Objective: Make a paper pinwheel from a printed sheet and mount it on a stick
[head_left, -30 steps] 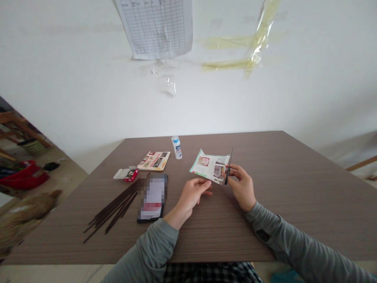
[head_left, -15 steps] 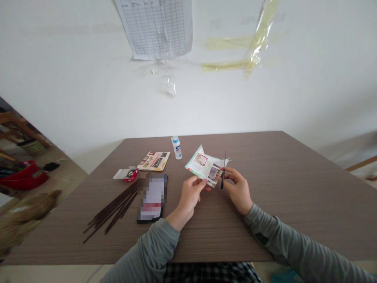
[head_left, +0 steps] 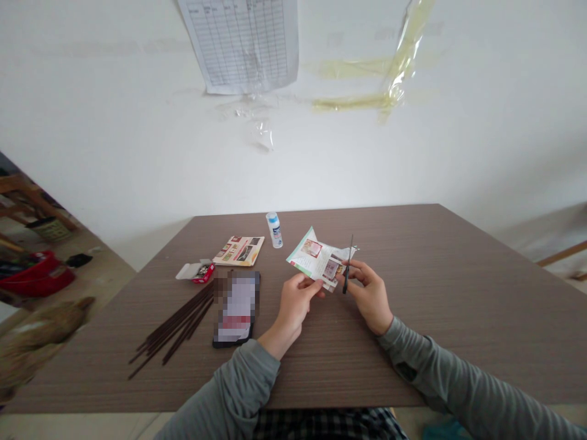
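A printed sheet of paper with a green border and small pictures is held above the table, its upper corner pointing up. My left hand pinches the paper's lower edge between thumb and fingers. In my right hand is a pair of scissors, gripped by the dark handles. The blades point away from me, at the paper's right edge. How far the blades are parted is too small to tell.
On the brown table, to the left, lie a phone, several thin dark sticks, a small open red box and a folded printed leaflet. A white bottle-like tube stands near the wall.
Almost nothing differs. The paper's upper left part has dipped and shifted very slightly; both hands keep their places and their holds.
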`<state>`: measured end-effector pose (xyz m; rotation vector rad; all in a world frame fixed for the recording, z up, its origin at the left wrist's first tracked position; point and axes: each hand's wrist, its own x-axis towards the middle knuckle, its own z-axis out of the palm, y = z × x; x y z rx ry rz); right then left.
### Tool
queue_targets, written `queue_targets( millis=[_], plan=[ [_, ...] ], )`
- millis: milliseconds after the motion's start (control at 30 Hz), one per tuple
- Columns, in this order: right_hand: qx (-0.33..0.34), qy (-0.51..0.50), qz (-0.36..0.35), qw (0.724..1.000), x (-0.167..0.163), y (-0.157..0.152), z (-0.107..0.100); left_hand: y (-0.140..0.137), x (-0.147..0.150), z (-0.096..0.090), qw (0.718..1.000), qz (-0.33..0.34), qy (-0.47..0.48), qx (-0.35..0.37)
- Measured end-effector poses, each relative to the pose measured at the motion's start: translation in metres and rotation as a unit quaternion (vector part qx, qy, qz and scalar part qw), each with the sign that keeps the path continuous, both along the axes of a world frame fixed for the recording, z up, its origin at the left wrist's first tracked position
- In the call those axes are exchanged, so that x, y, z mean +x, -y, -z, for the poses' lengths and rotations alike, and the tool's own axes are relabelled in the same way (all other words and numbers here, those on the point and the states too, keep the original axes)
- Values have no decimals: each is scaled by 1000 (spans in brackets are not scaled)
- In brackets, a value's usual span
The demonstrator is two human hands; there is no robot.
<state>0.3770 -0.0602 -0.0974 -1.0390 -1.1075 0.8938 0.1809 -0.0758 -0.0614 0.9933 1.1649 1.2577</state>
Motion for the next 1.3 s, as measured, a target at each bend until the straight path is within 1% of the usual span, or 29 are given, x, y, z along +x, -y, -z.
queue_targets(
  millis=[133,300,400,633,733,867,1000,1133,1300],
  plan=[
    [-14,-1,-14,1000,0,0,1,0,-2,1,1000,-11,-8,18],
    [-48,-30,-49,997,-2,-2,5,-1,-5,0,999,-31,-19,41],
    [-60,-15,-70,996,0,-2,9,-2,-6,-1,998,-43,-24,44],
    [-78,21,-93,992,6,-1,12,-4,-11,-8,996,-74,-13,40],
    [-83,26,-109,990,7,1,10,-4,-11,-10,996,-81,-12,37],
    [-93,7,-137,986,6,3,6,-4,-10,-11,996,-85,-17,33],
    [-103,2,-150,983,7,6,1,-4,-10,-11,996,-81,-9,40],
    [-113,3,-179,977,6,10,-4,-4,-11,-11,995,-86,-4,51],
    [-102,11,-190,976,1,15,-10,-5,-11,-10,993,-93,-2,68]
  ],
)
